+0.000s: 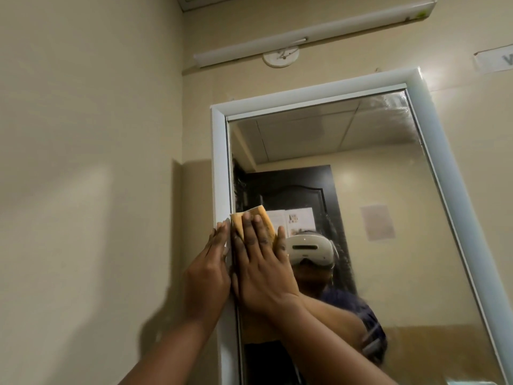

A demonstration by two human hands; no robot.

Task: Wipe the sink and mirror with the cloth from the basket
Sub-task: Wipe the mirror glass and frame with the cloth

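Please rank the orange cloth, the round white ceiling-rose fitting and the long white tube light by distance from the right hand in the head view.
1. Orange cloth, under the right hand on the mirror's left edge.
2. Round white fitting, on the wall above the mirror.
3. Long white tube light, just above that; close to second.

So both forearms are bare, no sleeves reaching the wrists, and no rings, watch or gloves on the 2 hands, left hand (206,269) and right hand (263,269). In the reflection there's a white headset (309,250) with a dark slot across the front, plus a dark blue top (358,309).
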